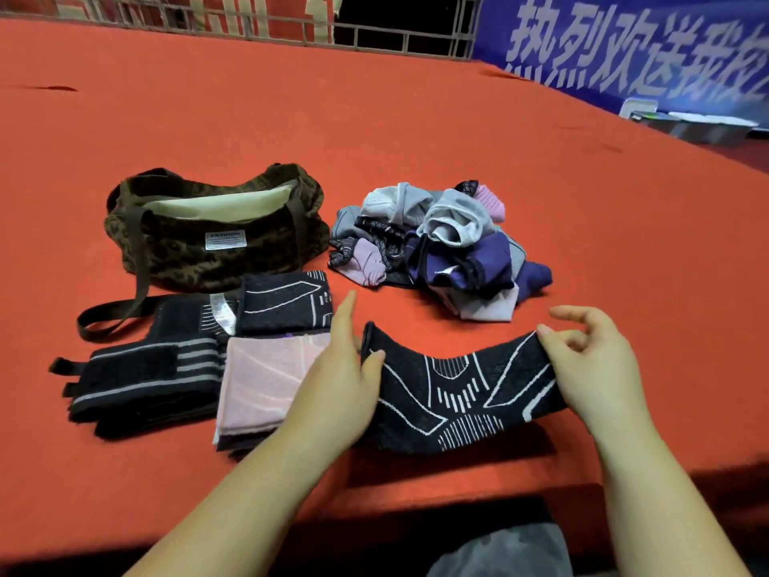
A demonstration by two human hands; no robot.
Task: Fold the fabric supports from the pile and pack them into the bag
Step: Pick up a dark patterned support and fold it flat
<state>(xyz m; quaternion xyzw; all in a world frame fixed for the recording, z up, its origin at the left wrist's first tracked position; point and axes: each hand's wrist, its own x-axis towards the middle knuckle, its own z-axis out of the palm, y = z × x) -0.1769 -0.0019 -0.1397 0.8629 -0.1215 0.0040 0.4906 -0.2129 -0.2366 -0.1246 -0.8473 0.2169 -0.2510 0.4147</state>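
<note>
- Red felt-like cloth covers the wide table (291,118) that fills most of the frame; a blue banner with white characters (624,47) runs along the upper right, and a metal railing (249,22) crosses the top.
- Your left hand (337,389) sits at lower centre, fingers straight and together, with the thumb against the left end of a black fabric support with white line pattern (457,393); the fingers are not curled round it, as far as you can see.
- Your right hand (591,368) pinches the right end of that same support between thumb and forefinger, the other fingers loosely spread above it.
- That support lies stretched between your two hands near the table's front edge, sagging slightly in the middle.
- To the left of your left hand lie folded supports: a pink one (266,381), a black patterned one (287,301) just above it, and a black one with grey stripes (141,372) further left.
- At centre left, the leopard-print bag (216,243) stands open, showing a pale lining, its strap trailing toward the folded pieces.
- Right of the bag sits the unfolded pile (437,243) in grey, purple, pink and black.
</note>
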